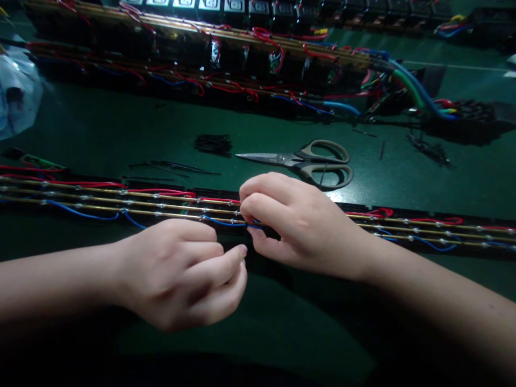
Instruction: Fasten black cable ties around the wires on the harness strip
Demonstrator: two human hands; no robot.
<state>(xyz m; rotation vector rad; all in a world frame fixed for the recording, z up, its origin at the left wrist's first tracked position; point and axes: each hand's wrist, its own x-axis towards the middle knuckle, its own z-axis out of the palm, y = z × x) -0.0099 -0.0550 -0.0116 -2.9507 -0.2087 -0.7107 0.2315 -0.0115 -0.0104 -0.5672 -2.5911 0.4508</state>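
A long black strip with brass rods (pixel 177 212) runs across the table, with red wires (pixel 97 184) along its far side and blue wires (pixel 84 212) along its near side. My right hand (pixel 306 226) is over the middle of the strip. Its thumb and fingers pinch a blue wire (pixel 226 221) against the nearest rod. Just in front of the strip, my left hand (pixel 181 274) is closed, thumb against the curled fingers close to the right fingertips. Whatever lies inside that grip is hidden.
Scissors (pixel 282 158) lie behind my right hand, beside a bundle of black cable ties (pixel 213 144). Loose ties (pixel 177 166) lie nearer the strip. Wired black socket strips (pixel 226 59) stretch across the back. A clear plastic bag (pixel 20 91) is at the left edge.
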